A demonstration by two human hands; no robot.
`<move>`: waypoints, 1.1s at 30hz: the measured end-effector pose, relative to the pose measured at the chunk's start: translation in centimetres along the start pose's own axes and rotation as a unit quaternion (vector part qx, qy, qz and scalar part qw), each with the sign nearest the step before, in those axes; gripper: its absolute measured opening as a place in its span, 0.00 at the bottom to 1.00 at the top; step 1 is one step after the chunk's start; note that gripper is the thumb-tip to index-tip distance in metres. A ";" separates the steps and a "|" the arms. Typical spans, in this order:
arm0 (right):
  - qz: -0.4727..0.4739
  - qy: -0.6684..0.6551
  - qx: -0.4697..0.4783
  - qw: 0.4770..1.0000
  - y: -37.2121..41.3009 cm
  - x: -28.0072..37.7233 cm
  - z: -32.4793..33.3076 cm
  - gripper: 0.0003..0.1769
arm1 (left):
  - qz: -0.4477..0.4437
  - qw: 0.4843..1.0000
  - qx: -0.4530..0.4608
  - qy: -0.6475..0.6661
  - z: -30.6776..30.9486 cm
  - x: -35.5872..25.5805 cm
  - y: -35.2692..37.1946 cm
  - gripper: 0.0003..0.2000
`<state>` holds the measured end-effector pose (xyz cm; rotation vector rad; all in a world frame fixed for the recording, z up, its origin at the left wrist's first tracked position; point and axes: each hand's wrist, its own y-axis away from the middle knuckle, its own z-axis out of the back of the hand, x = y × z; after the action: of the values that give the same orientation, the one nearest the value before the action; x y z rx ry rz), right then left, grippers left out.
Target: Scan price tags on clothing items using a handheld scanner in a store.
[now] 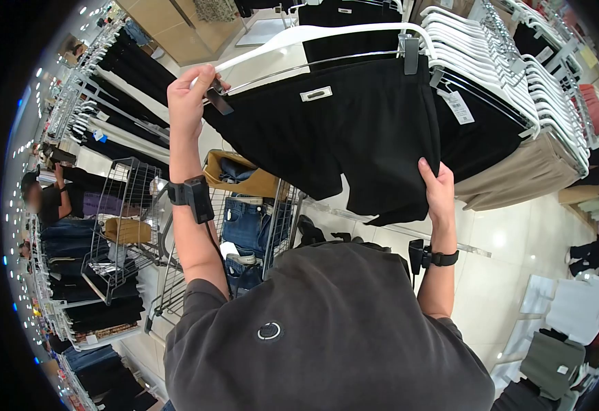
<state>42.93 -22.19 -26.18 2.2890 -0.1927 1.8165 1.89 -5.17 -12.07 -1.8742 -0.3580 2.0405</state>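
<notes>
A pair of black shorts [340,130] hangs by its waistband from a white clip hanger [313,34] in front of me. My left hand [193,96] grips the hanger's left end, beside a dark clip [218,99]. A second dark clip [410,56] holds the waistband at the right. My right hand [438,188] pinches the right edge of the shorts near the leg, thumb on the front and fingers partly hidden behind. A small light label [316,94] shows on the waistband.
White hangers [478,55] with black and beige shorts [526,171] crowd a rack at the right. A wire cart [286,212] with folded jeans [248,222] stands front left. Another cart [118,226] and a person [49,195] are farther left, by clothing racks.
</notes>
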 end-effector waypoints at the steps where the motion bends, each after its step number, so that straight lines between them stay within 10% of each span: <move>1: -0.001 0.004 -0.005 1.000 -0.1 0.1 0.1 0.14 | 0.006 1.000 0.001 0.002 0.1 -0.1 0.0 0.15; 33: -0.019 -0.006 0.008 1.000 -1.1 -0.6 1.0 0.17 | -0.023 0.999 -0.032 0.003 -0.3 0.0 -0.7 0.13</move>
<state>43.98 -21.38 -27.09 2.2984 -0.1351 1.7942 2.22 -4.54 -11.85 -1.8917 -0.4667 2.0154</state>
